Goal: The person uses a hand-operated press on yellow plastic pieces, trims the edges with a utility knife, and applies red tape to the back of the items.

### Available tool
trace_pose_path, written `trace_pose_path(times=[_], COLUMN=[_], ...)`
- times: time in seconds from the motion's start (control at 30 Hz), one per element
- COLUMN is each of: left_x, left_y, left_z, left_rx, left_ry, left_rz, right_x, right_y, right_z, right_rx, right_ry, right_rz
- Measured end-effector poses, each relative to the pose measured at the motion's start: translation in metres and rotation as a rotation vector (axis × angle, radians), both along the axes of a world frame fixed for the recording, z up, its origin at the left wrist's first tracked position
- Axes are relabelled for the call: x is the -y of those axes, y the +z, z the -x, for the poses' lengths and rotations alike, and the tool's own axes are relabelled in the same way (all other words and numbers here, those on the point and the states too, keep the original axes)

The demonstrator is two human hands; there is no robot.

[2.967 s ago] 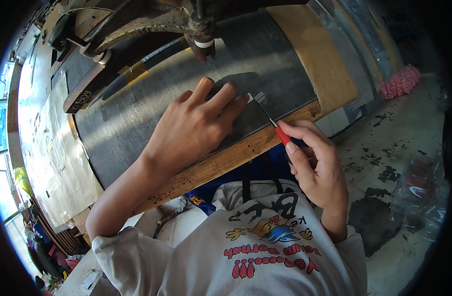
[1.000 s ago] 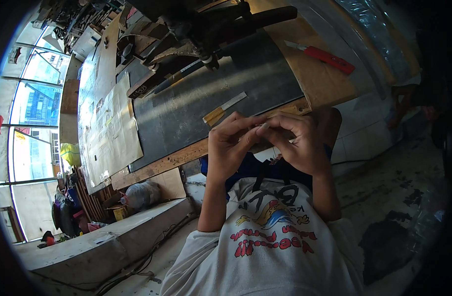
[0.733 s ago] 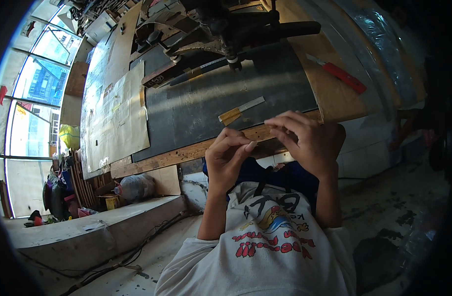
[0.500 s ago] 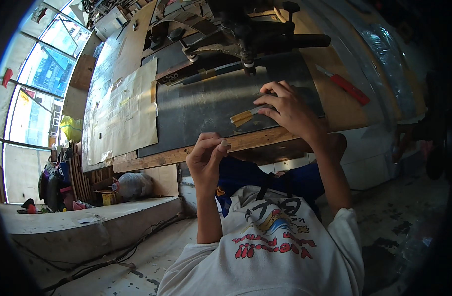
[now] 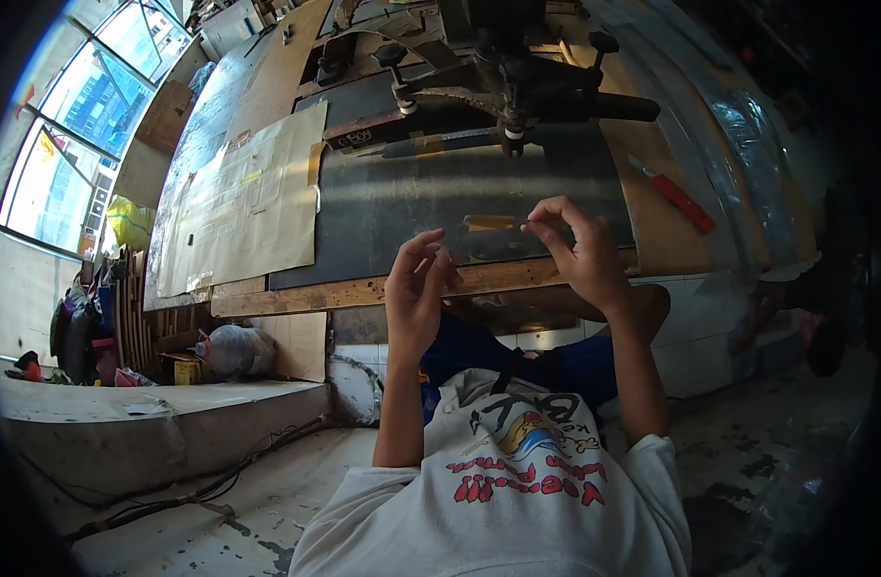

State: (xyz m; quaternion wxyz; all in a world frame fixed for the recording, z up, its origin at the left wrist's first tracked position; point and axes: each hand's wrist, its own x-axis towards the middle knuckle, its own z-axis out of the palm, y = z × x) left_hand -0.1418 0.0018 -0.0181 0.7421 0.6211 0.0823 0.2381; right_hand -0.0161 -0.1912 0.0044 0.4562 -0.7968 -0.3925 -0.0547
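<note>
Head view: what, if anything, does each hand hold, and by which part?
The right hand appears to pinch the taped strip by its right end. Whether the left hand holds anything cannot be told: the detail is too small.

Both forearms (image 5: 399, 413) reach in from the near side — left hand (image 5: 414, 298) loosely bent, right hand (image 5: 584, 252) slightly farther off, thumb and forefinger tips close together

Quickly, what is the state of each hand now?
Left hand: loosely curled; whether it holds anything cannot be told.
Right hand: closed, apparently pinching the yellow-taped strip.
</note>
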Motion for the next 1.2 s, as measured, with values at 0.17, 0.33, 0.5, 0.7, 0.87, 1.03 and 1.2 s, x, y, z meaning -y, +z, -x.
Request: trace_pose_path(times=[0.17, 0.33, 0.5, 0.7, 0.87, 1.03, 1.2], left_x=[0.008, 0.022, 0.028, 0.039, 0.038, 0.039, 0.043], left_y=[0.016, 0.029, 0.036, 0.047, 0.057, 0.059, 0.057], left_z=[-0.005, -0.013, -0.016, -0.017, -0.022, -0.027, -0.037], left_rx=[0.023, 0.092, 0.113, 0.137, 0.148, 0.101, 0.205], left_ry=[-0.179, -0.127, -0.06, 0.018, -0.046, -0.05, 0.058], left_rz=[0.087, 0.102, 0.042, -0.121, -0.058, -0.062, -0.281], right_x=[-0.002, -0.006, -0.008, -0.012, -0.013, -0.01, -0.01], right_y=[0.018, 0.026, 0.033, 0.049, 0.055, 0.055, 0.05], right_z=[0.027, 0.047, 0.05, 0.045, 0.037, 0.031, 0.029], right_rx=[-0.486, -0.499, -0.226, 0.409, 0.301, 0.221, -0.219], right_ry=[0.067, 0.047, -0.046, -0.145, -0.063, -0.025, 0.049], right_rz=[-0.317, -0.369, -0.289, -0.115, -0.204, -0.233, -0.346])
